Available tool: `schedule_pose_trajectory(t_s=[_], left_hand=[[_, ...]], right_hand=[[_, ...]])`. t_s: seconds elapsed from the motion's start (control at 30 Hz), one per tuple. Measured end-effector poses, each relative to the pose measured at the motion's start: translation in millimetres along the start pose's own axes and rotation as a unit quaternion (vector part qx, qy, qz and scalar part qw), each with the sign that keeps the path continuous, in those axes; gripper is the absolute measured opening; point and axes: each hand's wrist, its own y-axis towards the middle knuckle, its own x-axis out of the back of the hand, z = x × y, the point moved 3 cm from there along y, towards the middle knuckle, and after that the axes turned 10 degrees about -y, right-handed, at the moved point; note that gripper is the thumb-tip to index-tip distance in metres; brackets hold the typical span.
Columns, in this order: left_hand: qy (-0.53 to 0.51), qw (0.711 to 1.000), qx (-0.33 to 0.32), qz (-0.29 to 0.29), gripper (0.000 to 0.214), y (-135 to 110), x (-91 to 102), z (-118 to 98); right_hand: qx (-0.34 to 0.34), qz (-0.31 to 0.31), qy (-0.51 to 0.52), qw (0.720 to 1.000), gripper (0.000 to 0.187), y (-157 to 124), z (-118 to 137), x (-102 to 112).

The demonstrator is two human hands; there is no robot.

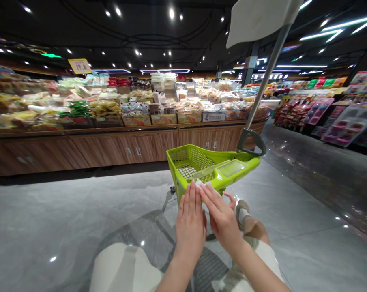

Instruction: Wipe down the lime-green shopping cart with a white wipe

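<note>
A lime-green shopping basket on wheels (183,156) stands on the grey floor just ahead of me, with nothing visible inside it. A grey pole (264,87) rises from its far right corner to a white sign. My left hand (189,221) and my right hand (221,217) are side by side at the basket's near rim, fingers stretched flat. A small white piece, perhaps a tissue or wipe (201,184), shows at my fingertips against the rim. I cannot tell which hand holds it. My knee and shoe (242,211) show below.
A long wooden display counter (119,146) piled with packaged snacks runs across the back. Slanted racks of coloured goods (338,117) line the right side. Glossy grey tile floor (64,215) spreads to the left and right of the basket.
</note>
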Motion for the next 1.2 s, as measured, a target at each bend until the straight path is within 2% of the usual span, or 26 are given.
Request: schedule_pose_trajectory(t_s=[0.07,0.17,0.23,0.3,0.37,0.43,0.53,0.6,0.67,0.73,0.8,0.87,0.9,0.97,1.1,1.17,1.2], left_hand=[[0.000,1.000,-0.002,0.001,0.083,0,0.2,1],[-0.002,1.000,-0.005,0.006,0.083,1,0.3,-1],[-0.007,1.000,0.002,0.007,0.086,1,-0.3,-4],[-0.015,1.000,0.013,0.004,0.088,1,-1.0,-6],[-0.019,1.000,0.019,0.000,0.089,1,-1.1,-6],[-0.018,1.000,0.022,-0.002,0.087,0,-0.5,-4],[-0.018,1.000,0.021,-0.002,0.086,0,0.7,-3],[-0.019,1.000,0.019,-0.002,0.086,1,0.8,-4],[-0.020,1.000,0.024,-0.002,0.085,2,-0.2,-7],[-0.021,0.999,0.032,-0.005,0.086,2,-2.0,-9],[-0.020,0.999,0.032,-0.012,0.086,1,-3.3,-10],[-0.018,0.999,0.026,-0.011,0.085,0,-3.7,-9],[-0.019,1.000,0.023,-0.006,0.085,0,-3.6,-8],[-0.022,0.999,0.024,0.009,0.085,-1,-2.9,-6],[-0.027,0.999,0.029,0.010,0.084,1,-1.4,-7],[-0.031,0.999,0.032,0.003,0.086,2,-2.4,-9],[-0.033,0.999,0.033,0.000,0.086,2,-3.3,-10]], right_hand=[[-0.018,-0.011,-0.016,1.000,0.065,1,-18,2],[-0.116,-0.050,-0.067,0.990,0.061,3,-51,3],[-0.153,-0.063,-0.078,0.983,0.062,4,-50,2],[-0.134,-0.045,-0.051,0.989,0.065,5,-29,-1],[-0.078,-0.021,-0.007,0.997,0.066,4,-6,-2],[-0.028,-0.013,0.019,0.999,0.066,3,1,0],[-0.037,-0.020,-0.008,0.999,0.067,2,-27,2],[-0.096,-0.031,-0.044,0.994,0.067,2,-51,1],[-0.146,-0.041,-0.063,0.986,0.067,3,-56,-1],[-0.140,-0.039,-0.044,0.988,0.069,4,-37,-5],[-0.082,-0.033,-0.005,0.996,0.070,4,-9,-7],[-0.018,-0.031,0.024,0.999,0.069,3,9,-6],[-0.001,-0.030,0.028,0.999,0.068,3,10,-6],[-0.007,-0.026,0.015,1.000,0.067,3,-7,-5],[-0.123,-0.055,-0.049,0.990,0.065,3,-52,-4],[-0.138,-0.059,-0.056,0.987,0.066,3,-48,-3],[-0.120,-0.049,-0.043,0.991,0.067,3,-38,-3]])
